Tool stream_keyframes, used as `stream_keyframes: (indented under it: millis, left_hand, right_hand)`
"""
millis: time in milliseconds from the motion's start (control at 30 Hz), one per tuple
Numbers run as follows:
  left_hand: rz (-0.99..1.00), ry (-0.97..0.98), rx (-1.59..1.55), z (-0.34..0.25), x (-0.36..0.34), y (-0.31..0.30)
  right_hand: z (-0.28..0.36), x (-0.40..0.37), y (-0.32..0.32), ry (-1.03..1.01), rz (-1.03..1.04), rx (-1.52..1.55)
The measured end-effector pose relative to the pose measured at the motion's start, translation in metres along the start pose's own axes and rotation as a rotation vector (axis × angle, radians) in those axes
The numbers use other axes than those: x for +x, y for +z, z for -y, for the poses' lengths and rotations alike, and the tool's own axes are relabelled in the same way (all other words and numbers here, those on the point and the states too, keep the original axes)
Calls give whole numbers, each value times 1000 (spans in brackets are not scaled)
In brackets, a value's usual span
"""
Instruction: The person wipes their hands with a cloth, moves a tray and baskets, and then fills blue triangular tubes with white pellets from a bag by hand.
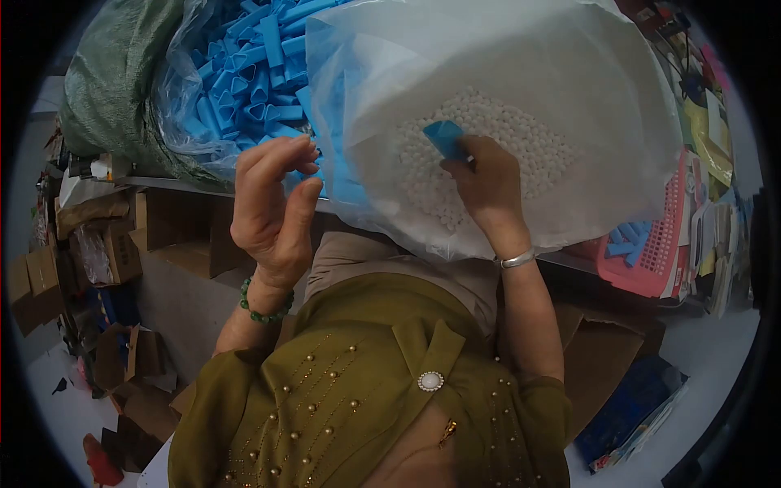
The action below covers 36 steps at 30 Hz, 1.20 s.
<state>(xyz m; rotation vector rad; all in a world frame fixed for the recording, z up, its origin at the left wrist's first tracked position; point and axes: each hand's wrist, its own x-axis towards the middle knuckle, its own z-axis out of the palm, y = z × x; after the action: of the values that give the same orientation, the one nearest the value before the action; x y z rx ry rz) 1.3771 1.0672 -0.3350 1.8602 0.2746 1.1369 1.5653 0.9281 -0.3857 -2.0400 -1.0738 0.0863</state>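
My right hand (486, 183) grips a blue triangular tube (444, 138) between thumb and fingers, above white beads (521, 130) heaped in a clear plastic bag (618, 106). To the left is my left hand (272, 203), raised with palm turned inward; its fingers curl forward and stand apart from the thumb, with nothing between them. Just beyond it lies a pile of blue triangular tubes (260, 73) in a plastic-lined sack.
A green woven sack (110, 89) bulges at the upper left. At the right, a pink basket (639, 281) holds blue pieces beside stacked papers. Cardboard boxes (191, 232) stand under the table on the left, and another box (598, 350) is at the lower right.
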Motion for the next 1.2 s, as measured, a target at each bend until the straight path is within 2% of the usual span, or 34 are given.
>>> stream_keyframes:
  millis: [33, 100, 233, 333, 400, 533, 600, 633, 700, 767, 800, 833, 900, 933, 1000, 1033, 1100, 1200]
  left_hand:
    - [1, 3, 1, 0, -1, 0]
    - [-7, -2, 11, 1, -2, -1]
    - [12, 4, 15, 3, -2, -5]
    - [9, 9, 35, 4, -1, -8]
    - [-7, 23, 26, 4, 0, -12]
    - [-10, 42, 32, 1, -1, -16]
    - [11, 131, 56, -2, -3, -15]
    - [10, 131, 52, -4, -3, -13]
    - [126, 211, 104, -12, -4, -7]
    - [155, 198, 63, -18, -4, 7]
    - [231, 118, 81, -21, -3, 16]
    - [307, 37, 100, -24, -3, 23]
    - [336, -2, 90, -21, -1, 40]
    - [365, -45, 75, -16, -1, 47]
    - [384, -28, 95, -12, -3, 51]
    - [372, -43, 85, -15, -3, 53]
    - [362, -51, 70, -15, -2, 54]
    - [310, -35, 100, -12, -4, 49]
  right_hand:
    - [0, 2, 1, -1, -3, 2]
    - [-2, 7, 5, 24, 179, -381]
    - [-2, 36, 34, -59, 134, -431]
    - [-1, 54, 51, 5, 105, -302]
    - [-7, 55, 58, -101, -31, -270]
    - [7, 41, 33, -55, -83, -94]
    - [14, 27, 21, 29, -99, 174]
    - [18, 19, 14, 29, -99, 170]
    - [27, 3, 2, 249, -25, 427]
    - [28, -11, 0, 254, -43, 516]
    - [28, -17, 0, 260, -59, 606]
    - [27, -23, 0, 255, -59, 609]
    - [26, -33, -1, 111, -71, 661]
    - [31, -33, -8, 104, -67, 666]
    - [44, -28, -25, 392, 91, 488]
    - [39, -28, -26, 391, 87, 487]
    - [26, -26, -27, 409, 167, 287]
    - [30, -22, -40, 379, 161, 280]
